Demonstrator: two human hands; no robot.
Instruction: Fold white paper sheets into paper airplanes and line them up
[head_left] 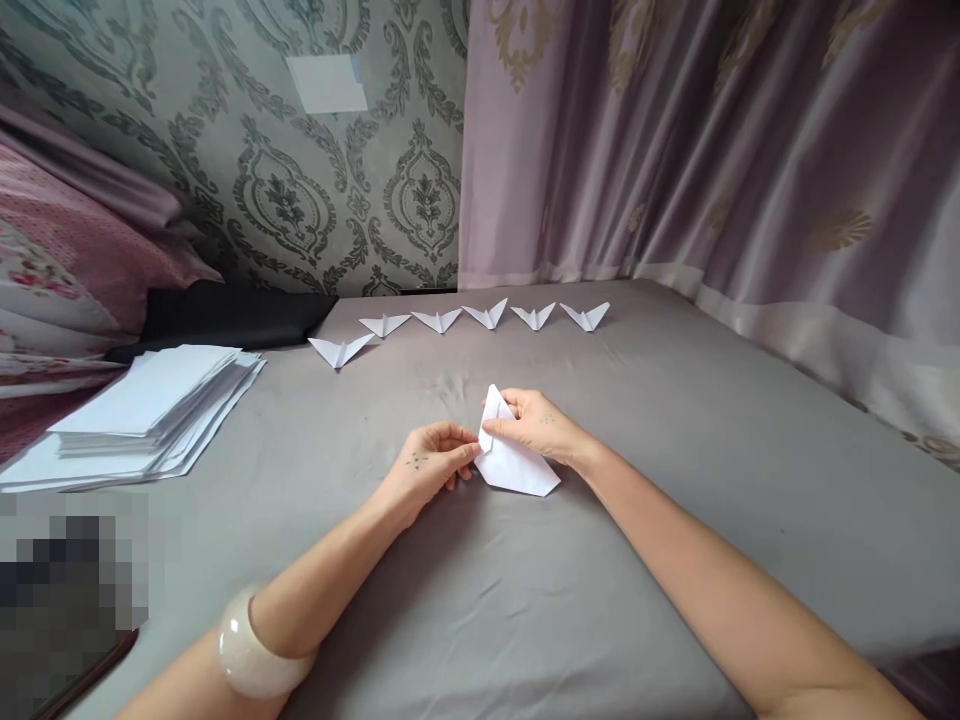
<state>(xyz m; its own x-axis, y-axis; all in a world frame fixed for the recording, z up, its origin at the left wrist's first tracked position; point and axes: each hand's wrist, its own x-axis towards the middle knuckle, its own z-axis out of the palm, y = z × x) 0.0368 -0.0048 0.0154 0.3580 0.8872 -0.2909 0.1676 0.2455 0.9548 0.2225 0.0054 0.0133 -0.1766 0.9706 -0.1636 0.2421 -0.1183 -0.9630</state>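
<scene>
A partly folded white paper sheet [514,462], creased into a pointed shape, is held at the centre of the frame on a grey cloth-covered surface [675,500]. Its upper tip is pinched between the fingers of the right hand [534,425], which is curled narrowly over the paper's top edge. The left hand [431,462] is laid just beside it, fingers bent and fingertips touching the paper's left edge; a pale, glossy bangle [251,655] is worn on that forearm at the lower left. Beyond the hands, in the upper middle of the frame, six small folded white paper planes [461,322] are set in a row on the cloth, the leftmost slightly nearer. A loose stack of plain white paper sheets [142,410] is seen at the left edge. A blank white rectangle [328,83] is fixed to the patterned grey-green wallpaper [285,200] at the upper left, and mauve curtains [712,150] fill the upper right. No writing or brand can be read anywhere.
</scene>
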